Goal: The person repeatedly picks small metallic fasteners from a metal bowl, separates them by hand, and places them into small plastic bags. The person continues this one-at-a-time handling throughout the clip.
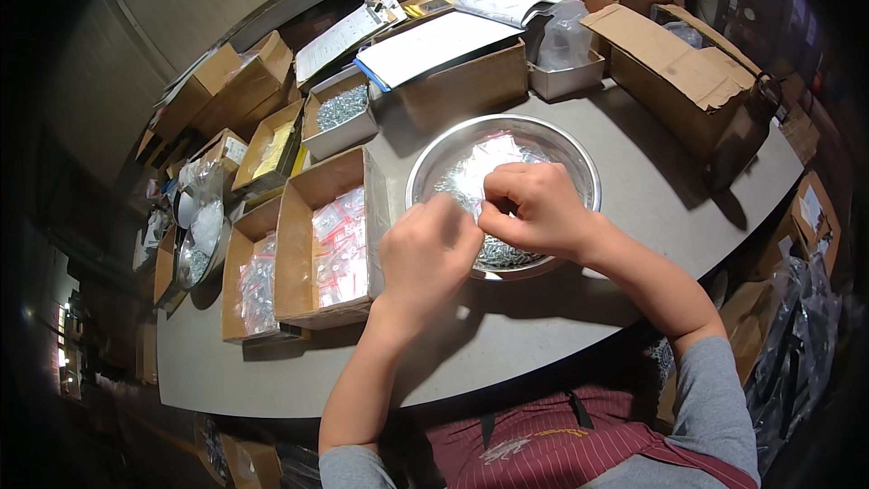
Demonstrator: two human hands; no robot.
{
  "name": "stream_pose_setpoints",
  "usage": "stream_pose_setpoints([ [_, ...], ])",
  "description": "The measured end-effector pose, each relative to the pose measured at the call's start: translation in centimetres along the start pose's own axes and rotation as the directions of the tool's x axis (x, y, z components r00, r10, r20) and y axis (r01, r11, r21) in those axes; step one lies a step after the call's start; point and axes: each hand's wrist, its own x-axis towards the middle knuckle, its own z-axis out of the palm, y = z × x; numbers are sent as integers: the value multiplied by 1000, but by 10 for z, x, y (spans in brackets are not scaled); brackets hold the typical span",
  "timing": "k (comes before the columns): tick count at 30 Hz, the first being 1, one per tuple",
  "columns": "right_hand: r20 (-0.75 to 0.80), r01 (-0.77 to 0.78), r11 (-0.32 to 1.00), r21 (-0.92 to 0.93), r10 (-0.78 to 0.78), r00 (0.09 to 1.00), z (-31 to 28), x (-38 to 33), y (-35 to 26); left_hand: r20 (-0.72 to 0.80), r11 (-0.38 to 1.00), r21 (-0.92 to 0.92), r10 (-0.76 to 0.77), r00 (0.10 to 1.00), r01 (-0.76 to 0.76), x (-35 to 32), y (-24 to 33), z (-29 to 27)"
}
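Both hands work over one round steel bowl, set on the smooth grey bench [507,362], right of its middle and back from the near edge.

Bowl [414,172]: polished metal, broad rolled rim. Contents: a loose heap of small shiny metal pieces [507,256], too many to count; far part washed out by glare.

Left hand [430,240]: above the bowl's near-left rim, fingers curled, motion-blurred; cannot tell whether its grip is closed on anything. Right hand [534,204]: over the bowl's right half, thumb and forefinger rounded into a loop, tips together on a pale scrap [478,209], tiny, material unclear. The two hands meet there.

Toward the bench's left edge: two open brown cardboard cartons side by side, oblong. The inner carton [297,244] holds flat clear bags with red strips [339,244]; the outer carton [233,285] holds a crumpled pile of clear bags [258,292]. Bags overlap; not countable.

Behind these: one white box [348,138] of small metal pieces and one carton with yellow contents [272,152].

Toward the far edge: one large carton [471,81] under a blue-edged board with white paper [444,45]; beside it, one shallow white box [568,81] with a wrinkled translucent bag [566,36].

Near the right edge: one flapped carton [656,95], one dark bottle [744,136].
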Motion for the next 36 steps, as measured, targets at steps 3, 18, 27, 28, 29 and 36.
stream_pose_setpoints([
  [3,-3,-86,996,36,86,996,4,0,5,-94,989,82,131,987,-123,0,-1,4],
  [18,596,-520,854,15,410,690,-24,11,10,-87,917,218,360,929,-335,7,-19,3],
  [27,755,-115,990,-85,139,641,-16,-16,34,-64,960,116,263,963,-255,9,-21,9],
  [28,775,-126,991,-54,121,621,-13,-15,34,-51,966,84,247,968,-243,8,-21,9],
  [29,793,-139,990,-25,104,601,-12,-14,33,-38,972,52,233,972,-231,8,-21,9],
  [36,731,-98,987,-125,159,664,-14,-2,12,49,954,-298,-17,999,31,6,-25,14],
])
